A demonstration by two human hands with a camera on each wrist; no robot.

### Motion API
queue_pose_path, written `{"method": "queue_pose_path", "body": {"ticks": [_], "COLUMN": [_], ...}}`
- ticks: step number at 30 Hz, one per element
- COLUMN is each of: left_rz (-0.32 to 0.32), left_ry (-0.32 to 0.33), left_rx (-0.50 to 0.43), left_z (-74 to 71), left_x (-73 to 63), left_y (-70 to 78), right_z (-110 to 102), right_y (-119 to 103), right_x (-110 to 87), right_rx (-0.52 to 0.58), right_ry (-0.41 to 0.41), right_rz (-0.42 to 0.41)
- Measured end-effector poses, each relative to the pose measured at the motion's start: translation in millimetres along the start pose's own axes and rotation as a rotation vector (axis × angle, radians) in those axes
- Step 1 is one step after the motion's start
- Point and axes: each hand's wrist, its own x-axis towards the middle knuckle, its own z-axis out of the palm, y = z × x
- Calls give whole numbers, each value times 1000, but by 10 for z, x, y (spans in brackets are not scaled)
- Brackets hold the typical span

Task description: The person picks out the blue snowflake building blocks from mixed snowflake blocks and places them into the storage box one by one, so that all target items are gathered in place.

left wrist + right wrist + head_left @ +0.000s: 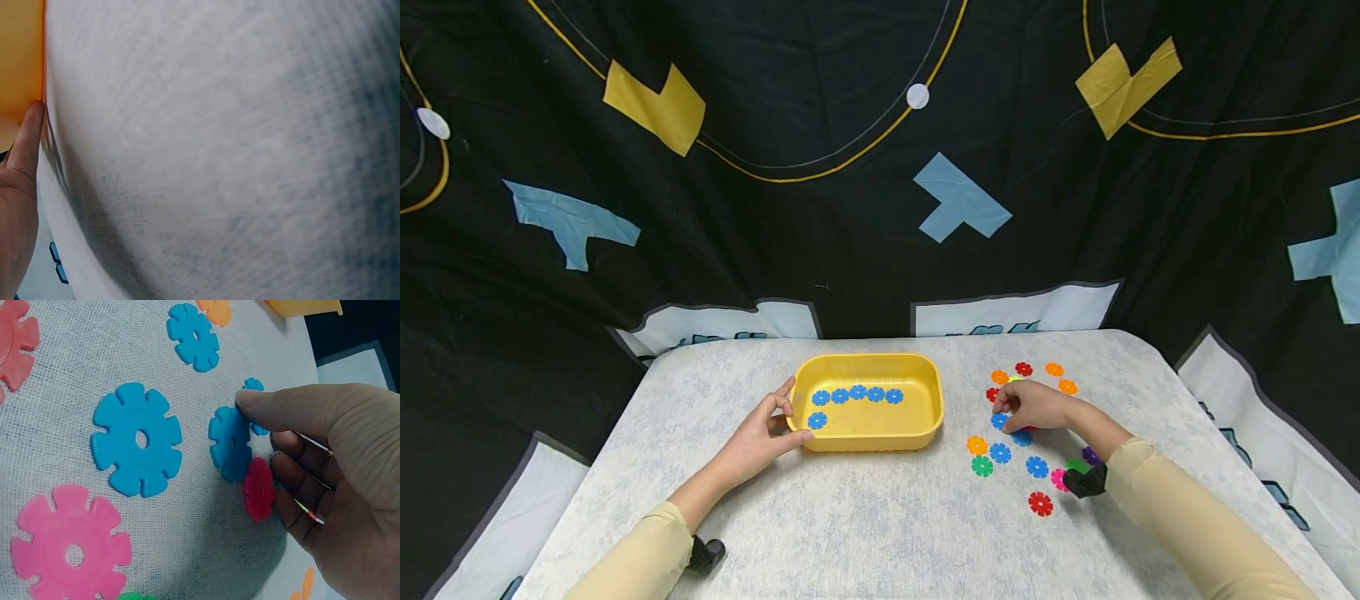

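My left hand (758, 437) grips the left end of a yellow plastic tray (865, 444), its thumb at the near corner and fingers along the side. In the left wrist view one finger (28, 140) lies against the tray's wall (22, 56). Several blue flower-shaped discs lie inside, mostly in a row at the back. To the right, my right hand (1033, 406) pinches a blue flower disc (999, 421) between thumb and index finger; the right wrist view has the thumb overlapping that disc (257, 428). Close by lie another blue disc (230, 447) and a red-pink disc (259, 494).
Loose flower discs are scattered round my right hand: blue (1037, 467), orange (977, 445), green (982, 466), red (1041, 503) and others. A pale cloth covers the table (850, 525). Behind it hangs a black curtain (820, 250).
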Motion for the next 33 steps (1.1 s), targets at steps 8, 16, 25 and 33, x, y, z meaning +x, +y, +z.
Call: {"method": "queue_pose_path", "body": {"ticks": [8,16,25,33], "left_rz": [0,6,-2,3], "left_ry": [1,4,0,2], "left_rx": [-9,5,-1,7], "left_z": [0,-9,1,0], "left_x": [2,-2,-6,12], "left_y": [9,7,12,-12], "right_z": [-6,-5,20,14], "right_y": [-16,-60,-116,-143], "right_x": [-13,-18,-8,-18], "right_rx": [24,28,-40,-42], "right_ry": [-4,-5,2,-9], "right_rz": [-14,-40,-29,-59]}}
